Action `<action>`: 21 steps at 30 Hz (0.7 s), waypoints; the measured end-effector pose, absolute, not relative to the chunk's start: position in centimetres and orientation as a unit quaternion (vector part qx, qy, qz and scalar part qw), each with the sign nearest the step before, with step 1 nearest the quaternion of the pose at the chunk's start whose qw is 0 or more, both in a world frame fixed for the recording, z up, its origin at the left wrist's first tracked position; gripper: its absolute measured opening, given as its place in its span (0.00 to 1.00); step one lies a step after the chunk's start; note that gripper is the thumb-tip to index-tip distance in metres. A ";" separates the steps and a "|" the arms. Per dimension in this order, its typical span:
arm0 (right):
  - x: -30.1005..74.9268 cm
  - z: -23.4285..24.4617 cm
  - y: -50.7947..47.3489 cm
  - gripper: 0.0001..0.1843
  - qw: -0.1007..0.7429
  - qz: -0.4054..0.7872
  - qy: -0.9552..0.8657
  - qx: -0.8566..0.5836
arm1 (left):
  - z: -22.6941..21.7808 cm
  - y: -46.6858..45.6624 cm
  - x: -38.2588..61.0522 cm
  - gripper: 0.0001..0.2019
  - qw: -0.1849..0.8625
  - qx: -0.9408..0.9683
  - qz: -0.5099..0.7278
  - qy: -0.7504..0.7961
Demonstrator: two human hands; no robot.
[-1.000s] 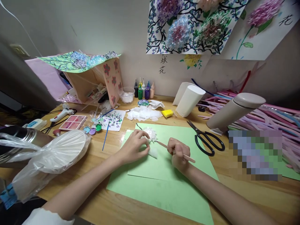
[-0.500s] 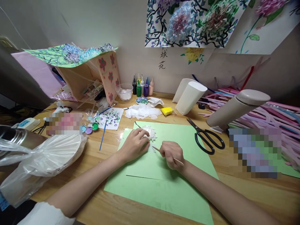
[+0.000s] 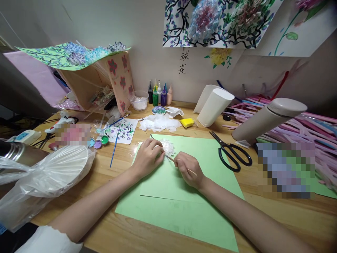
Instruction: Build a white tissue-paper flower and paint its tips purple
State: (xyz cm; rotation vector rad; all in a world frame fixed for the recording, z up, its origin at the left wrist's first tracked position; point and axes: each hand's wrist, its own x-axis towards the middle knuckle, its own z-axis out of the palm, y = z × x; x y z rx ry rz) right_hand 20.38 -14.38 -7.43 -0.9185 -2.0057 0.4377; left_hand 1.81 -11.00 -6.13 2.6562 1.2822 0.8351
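A round, ruffled white paper flower [image 3: 167, 147] lies on green paper [image 3: 189, 214]. At its lower left edge my left hand [image 3: 149, 157] rests with curled fingers, the fingertips touching the flower; what they pinch, if anything, is hidden. My right hand [image 3: 189, 169] is closed round a thin wooden stick [image 3: 191, 172]. The stick's tip meets the flower's lower edge, close to my left fingertips. A smaller green sheet lies on top of the larger one, under both hands.
Black-handled scissors [image 3: 231, 153] lie to the right, near a tilted beige flask [image 3: 268, 117]. Behind are torn white paper pieces [image 3: 159, 123], a yellow packet [image 3: 187, 122] and a paper roll [image 3: 217, 107]. A blue brush [image 3: 114, 151] and a bagged bowl [image 3: 63, 161] sit on the left.
My right hand has moved up and left, bringing the stick's tip, with a small white paper piece at it, to the flower's edge. My left hand has barely shifted.
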 end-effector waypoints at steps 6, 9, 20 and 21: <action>20.3 -7.7 -14.2 0.18 0.420 0.193 -0.800 -0.381 | -6.2 -11.0 1.8 0.06 0.055 0.858 0.281 0.426; 20.2 -7.8 -14.2 0.18 0.416 0.204 -0.795 -0.391 | -6.2 -11.1 1.8 0.07 0.070 0.841 0.285 0.454; 20.1 -7.9 -14.1 0.18 0.434 0.205 -0.793 -0.375 | -6.3 -10.8 1.6 0.07 0.127 0.803 0.283 0.509; 20.1 -7.9 -14.1 0.18 0.429 0.211 -0.791 -0.382 | -6.3 -10.8 1.6 0.07 0.128 0.802 0.284 0.510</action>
